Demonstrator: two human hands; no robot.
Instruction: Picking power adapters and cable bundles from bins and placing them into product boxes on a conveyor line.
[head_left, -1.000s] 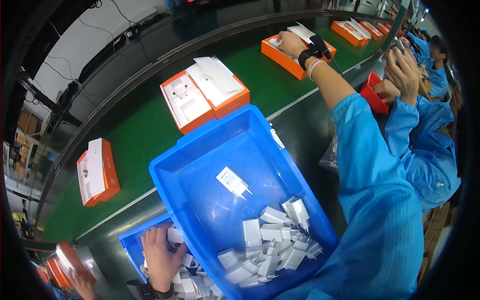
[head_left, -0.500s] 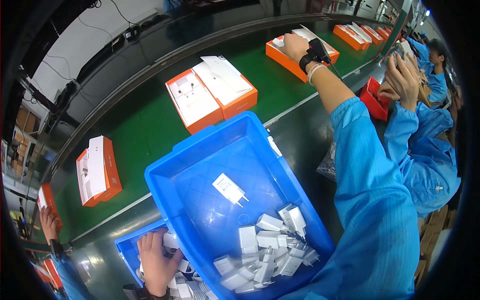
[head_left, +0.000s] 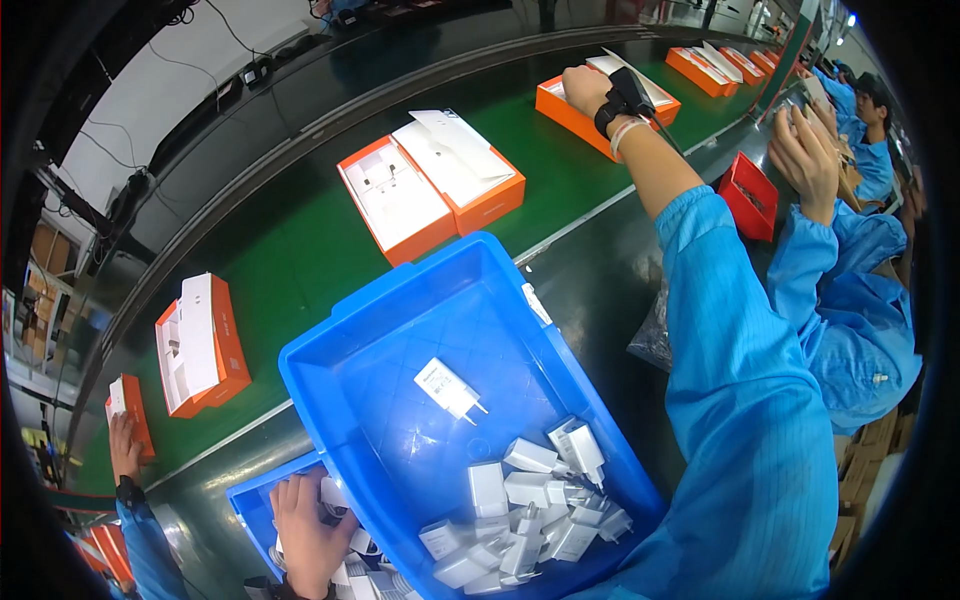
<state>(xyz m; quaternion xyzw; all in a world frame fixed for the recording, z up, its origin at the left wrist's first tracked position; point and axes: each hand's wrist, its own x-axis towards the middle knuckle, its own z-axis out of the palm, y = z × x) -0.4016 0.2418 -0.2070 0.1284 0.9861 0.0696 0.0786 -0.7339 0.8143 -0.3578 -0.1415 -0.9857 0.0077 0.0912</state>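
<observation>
My left hand (head_left: 308,530) reaches into the lower blue bin (head_left: 252,492), where white coiled cables (head_left: 372,578) lie. Its fingers curl down beside a white piece that is mostly hidden under them. My right arm stretches far over the belt. My right hand (head_left: 586,90), with a black strap at the wrist, is closed over an open orange-and-white box (head_left: 565,108); its fingertips and whatever they hold are hidden. Between my arms a larger blue tray (head_left: 420,285) rests tilted on the lower bin. One white charger plug (head_left: 447,390) lies apart in it, and several more (head_left: 525,520) are heaped at its near end.
Open orange boxes (head_left: 430,185) stand along the green belt (head_left: 290,250). At far left a co-worker's hand (head_left: 125,445) touches another box (head_left: 133,405). On the right sit a red box (head_left: 748,197), a clear plastic bag (head_left: 655,330) and a co-worker's raised hand (head_left: 805,155).
The boxes at left have shifted slightly right, the far-left co-worker's hand with them. A co-worker's hand has left the red box. Both my hands stay nearly in place.
</observation>
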